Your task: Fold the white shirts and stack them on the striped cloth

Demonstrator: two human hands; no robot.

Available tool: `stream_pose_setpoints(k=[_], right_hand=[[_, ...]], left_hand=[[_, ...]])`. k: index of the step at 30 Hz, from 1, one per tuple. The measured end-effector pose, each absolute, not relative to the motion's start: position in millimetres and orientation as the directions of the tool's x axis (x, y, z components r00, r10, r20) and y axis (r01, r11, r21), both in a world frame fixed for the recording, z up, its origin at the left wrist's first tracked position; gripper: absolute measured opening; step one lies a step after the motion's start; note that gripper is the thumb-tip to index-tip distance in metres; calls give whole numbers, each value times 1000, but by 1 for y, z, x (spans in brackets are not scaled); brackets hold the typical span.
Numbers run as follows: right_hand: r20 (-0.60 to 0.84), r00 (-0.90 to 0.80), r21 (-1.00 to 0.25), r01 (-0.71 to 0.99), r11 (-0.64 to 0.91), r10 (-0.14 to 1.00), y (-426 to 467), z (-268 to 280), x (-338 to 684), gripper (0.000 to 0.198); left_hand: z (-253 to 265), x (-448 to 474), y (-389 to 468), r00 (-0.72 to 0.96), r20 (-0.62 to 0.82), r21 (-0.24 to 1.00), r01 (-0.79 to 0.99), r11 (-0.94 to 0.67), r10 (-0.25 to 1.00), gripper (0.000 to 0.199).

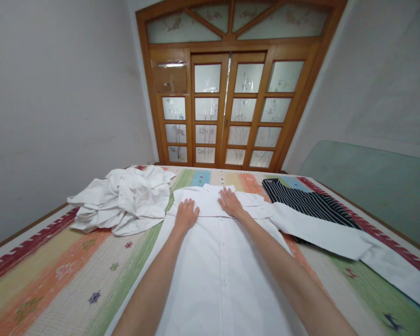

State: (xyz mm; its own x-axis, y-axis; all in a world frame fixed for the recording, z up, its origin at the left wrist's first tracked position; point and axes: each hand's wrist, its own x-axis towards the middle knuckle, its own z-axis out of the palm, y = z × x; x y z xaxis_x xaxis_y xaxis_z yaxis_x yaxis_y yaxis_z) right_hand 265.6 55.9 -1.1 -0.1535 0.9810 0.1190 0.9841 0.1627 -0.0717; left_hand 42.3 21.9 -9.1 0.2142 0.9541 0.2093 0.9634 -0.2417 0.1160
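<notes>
A white button-up shirt (203, 261) lies spread out in front of me, its collar end pointing away and its button line running toward me. One long sleeve (318, 233) stretches out to the right. My left hand (187, 213) rests flat on the upper left part of the shirt, fingers extended. Near the collar (217, 188), my right hand (230, 203) lies palm down with its fingers spread. Neither hand grips the cloth. The left sleeve cannot be made out clearly.
A crumpled heap of white clothing (126, 198) sits at the left. Black-and-white striped clothing (308, 200) lies at the right, partly under the sleeve. A colourful striped cloth (101, 270) covers the surface. Beyond stand wooden glass-paned doors (227, 107); a pale green panel (371, 182) leans at right.
</notes>
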Motion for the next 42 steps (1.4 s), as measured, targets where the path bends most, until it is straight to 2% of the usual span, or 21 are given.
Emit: stream_pose_setpoints(k=[4,10,18,26,31,35,42], right_hand=[[142,-244,-107,960,260,959,61,-3,244,60],[196,-421,-87,892,443,886,80,-6,210,59],[55,-299,-108,947,303,953,98,-6,189,60],[153,-277,-139,944,298,949,110,-9,193,64],[15,-229,-131,965,229,973,116,-9,190,69],[-9,-185,-131,974,182,983,115,-5,187,69],[28,-258,-116,959,259,966,97,-2,193,67]], left_hand=[[-9,43,22,202,207,125,965,-231,957,51],[-19,43,26,195,294,121,963,-239,936,48],[-20,44,26,191,318,147,958,-247,929,46],[-15,44,23,185,282,153,960,-234,941,48],[-14,44,22,183,264,155,961,-229,947,51],[-13,43,22,189,229,151,962,-226,955,54],[-5,41,21,207,108,138,965,-221,972,68]])
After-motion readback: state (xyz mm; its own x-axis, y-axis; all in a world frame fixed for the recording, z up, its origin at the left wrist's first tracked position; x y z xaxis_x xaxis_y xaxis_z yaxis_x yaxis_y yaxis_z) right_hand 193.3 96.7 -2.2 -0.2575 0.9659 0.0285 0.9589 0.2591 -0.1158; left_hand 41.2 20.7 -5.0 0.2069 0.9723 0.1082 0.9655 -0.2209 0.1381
